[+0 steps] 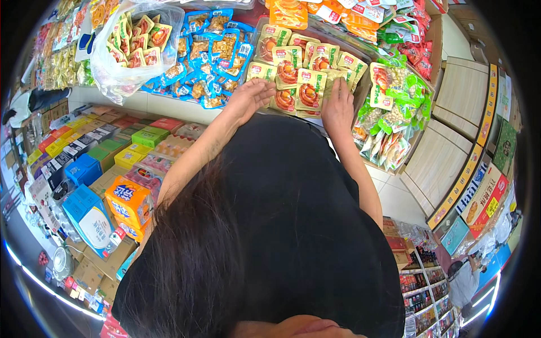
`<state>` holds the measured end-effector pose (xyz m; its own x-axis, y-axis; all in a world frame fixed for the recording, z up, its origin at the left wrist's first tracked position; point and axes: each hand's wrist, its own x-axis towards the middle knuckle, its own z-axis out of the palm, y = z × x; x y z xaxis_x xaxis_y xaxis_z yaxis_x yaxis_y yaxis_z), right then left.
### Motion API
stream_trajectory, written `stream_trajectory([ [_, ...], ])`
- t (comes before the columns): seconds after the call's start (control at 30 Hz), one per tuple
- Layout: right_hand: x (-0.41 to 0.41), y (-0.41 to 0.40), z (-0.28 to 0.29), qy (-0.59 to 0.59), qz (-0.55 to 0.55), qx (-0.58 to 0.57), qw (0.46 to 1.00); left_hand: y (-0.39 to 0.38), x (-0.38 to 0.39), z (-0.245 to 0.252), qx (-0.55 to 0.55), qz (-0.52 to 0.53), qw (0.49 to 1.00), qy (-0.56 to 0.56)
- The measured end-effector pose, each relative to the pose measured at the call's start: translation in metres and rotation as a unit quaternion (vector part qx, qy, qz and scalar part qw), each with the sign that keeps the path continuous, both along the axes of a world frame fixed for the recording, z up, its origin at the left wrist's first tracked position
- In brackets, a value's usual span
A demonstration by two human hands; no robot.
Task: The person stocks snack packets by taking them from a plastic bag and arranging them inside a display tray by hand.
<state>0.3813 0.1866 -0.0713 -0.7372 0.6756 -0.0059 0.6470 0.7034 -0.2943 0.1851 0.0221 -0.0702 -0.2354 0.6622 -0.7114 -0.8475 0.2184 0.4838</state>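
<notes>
Cream-coloured snack packets (310, 89) with a red-brown food picture lie in a clear plastic bin. My left hand (253, 95) is at the bin's near left corner, palm turned inward, fingers slightly curled and apart, with nothing seen in it. My right hand (339, 101) reaches over the bin's right part, its fingers on a packet (334, 78) whose plain back faces up; whether they grip it I cannot tell. Further left, a clear plastic bag (162, 78) stands open with similar packets (139, 42) inside, partly on blue snack packets (224, 48).
Green-trimmed snack bags (399, 82) fill a box at the right. Orange packets (289, 12) lie beyond the bin. Stacked drink cartons (86, 169) stand at the left, wooden display steps (439, 156) at the right. Another person (464, 281) is in the far lower right.
</notes>
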Motion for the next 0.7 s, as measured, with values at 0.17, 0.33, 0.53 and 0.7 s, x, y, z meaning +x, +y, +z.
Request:
stream_trajectory([
  [0.17,-0.002,0.004,-0.002,0.013,-0.001,0.008,1.0,0.0,-0.001,0.0,-0.003,0.002,1.0,-0.001],
  [0.33,-0.003,0.009,-0.002,0.003,-0.007,0.0,1.0,0.001,-0.001,0.001,-0.001,0.003,1.0,-0.004],
  [0.53,-0.004,0.009,0.0,0.001,-0.008,-0.007,1.0,0.002,-0.002,0.0,-0.002,0.002,1.0,-0.004],
  [0.7,-0.006,0.011,0.001,-0.003,-0.007,0.023,1.0,0.002,-0.001,0.001,-0.003,0.002,1.0,-0.002],
])
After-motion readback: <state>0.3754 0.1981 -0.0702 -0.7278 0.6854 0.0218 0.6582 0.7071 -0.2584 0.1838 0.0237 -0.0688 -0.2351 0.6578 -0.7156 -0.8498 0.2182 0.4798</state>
